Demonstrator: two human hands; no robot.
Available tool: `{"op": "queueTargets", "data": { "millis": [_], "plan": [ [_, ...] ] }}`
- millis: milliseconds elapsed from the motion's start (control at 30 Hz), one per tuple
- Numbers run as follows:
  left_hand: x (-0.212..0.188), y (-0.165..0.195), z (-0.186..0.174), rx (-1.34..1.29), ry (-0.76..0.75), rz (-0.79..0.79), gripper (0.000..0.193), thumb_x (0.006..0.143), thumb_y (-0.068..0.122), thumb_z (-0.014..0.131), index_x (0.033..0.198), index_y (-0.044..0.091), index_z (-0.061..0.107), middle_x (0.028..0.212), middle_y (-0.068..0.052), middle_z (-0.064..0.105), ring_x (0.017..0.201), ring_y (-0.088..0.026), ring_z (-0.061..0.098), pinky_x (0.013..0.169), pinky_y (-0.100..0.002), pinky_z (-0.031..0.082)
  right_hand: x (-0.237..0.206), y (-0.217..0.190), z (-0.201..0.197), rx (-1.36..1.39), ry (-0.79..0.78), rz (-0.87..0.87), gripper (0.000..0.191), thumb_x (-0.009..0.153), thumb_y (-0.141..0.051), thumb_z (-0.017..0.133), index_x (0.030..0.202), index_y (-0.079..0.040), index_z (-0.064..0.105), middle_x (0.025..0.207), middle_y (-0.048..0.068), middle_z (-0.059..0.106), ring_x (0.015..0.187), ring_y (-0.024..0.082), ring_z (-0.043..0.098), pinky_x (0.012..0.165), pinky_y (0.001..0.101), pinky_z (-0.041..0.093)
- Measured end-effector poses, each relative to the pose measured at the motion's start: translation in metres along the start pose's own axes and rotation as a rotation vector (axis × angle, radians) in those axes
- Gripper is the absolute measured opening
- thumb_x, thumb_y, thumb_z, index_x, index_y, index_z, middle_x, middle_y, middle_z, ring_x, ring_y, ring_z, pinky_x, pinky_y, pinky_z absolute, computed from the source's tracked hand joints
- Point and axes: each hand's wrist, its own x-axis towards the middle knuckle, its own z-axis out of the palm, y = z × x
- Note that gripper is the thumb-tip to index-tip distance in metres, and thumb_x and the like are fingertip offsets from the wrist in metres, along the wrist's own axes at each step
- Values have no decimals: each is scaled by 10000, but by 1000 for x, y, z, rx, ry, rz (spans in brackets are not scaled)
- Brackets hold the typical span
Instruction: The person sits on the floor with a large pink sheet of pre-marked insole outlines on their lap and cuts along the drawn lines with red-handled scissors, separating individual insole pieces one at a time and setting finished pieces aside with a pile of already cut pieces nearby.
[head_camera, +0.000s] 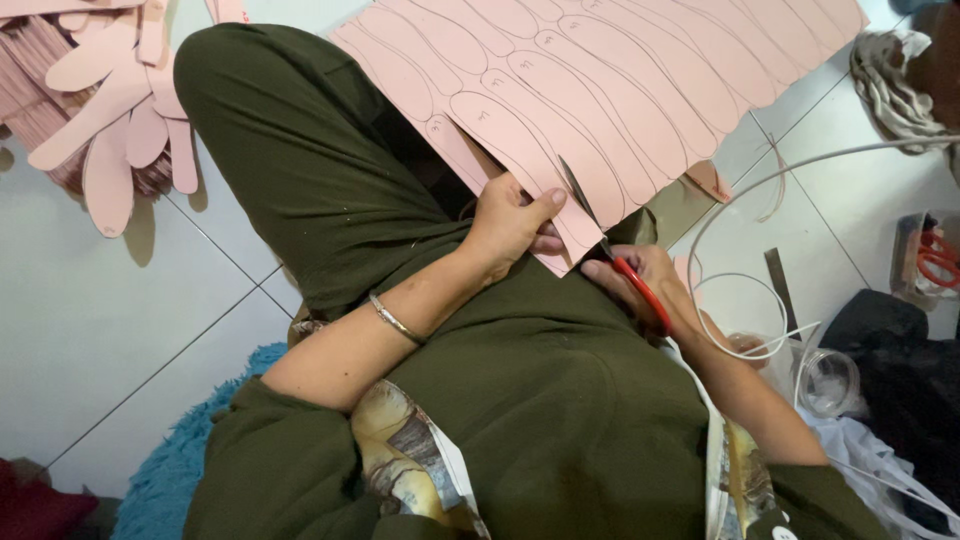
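Pink sheet (620, 90): large flat board, marked all over with pencilled long, sole-like outlines; it rests over the person's raised knee in olive-green trousers (300, 170) and reaches to the upper right of the view. Its lower edge is partly cut along the outlines.

Left hand (510, 225): at the sheet's lower edge, pinching the sheet, thumb on top and fingers beneath. A thin metal bangle (395, 320) circles the wrist just below the sheet.

Right hand (650, 285): just right of the left hand, below the sheet's lower edge, closed through the red handles of the scissors (615, 250). The blades point up into the sheet along a drawn line; how far apart they stand cannot be told.

Cut pink shapes (120, 110): a heap on the white tiled floor (110, 330), well left of the sheet.

White cord (760, 190): looped on the floor right of the sheet.

Blue shaggy rug (185, 460): far below-left of the sheet.
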Motion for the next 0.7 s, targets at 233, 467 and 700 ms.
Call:
{"op": "queueTargets", "data": {
  "millis": [233,467,700],
  "plan": [
    [13,9,-9,-156,176,-21,391,949,156,633,1279,19,476,1061,-134,687,733,-193,733,501,-322,614,13,22,8,-44,76,-202,358,884,-366,744,751,-38,688,585,-2,566,555,82,473,504,305,406],
    [21,2,-18,-170,-77,415,489,1000,22,623,1436,33,403,1273,-98,627,1082,-155,632,828,-306,573,13,36,2,-107,76,-284,341,894,-334,737,804,-9,690,603,25,573,580,94,495,538,307,424],
    [8,-9,-7,-29,-171,655,550,1034,5,639,1504,34,353,1374,-78,582,1292,-142,542,1142,-324,444,7,43,-5,29,55,-169,238,856,-245,729,933,-20,736,688,69,666,590,145,591,547,313,466]
  ]
}}
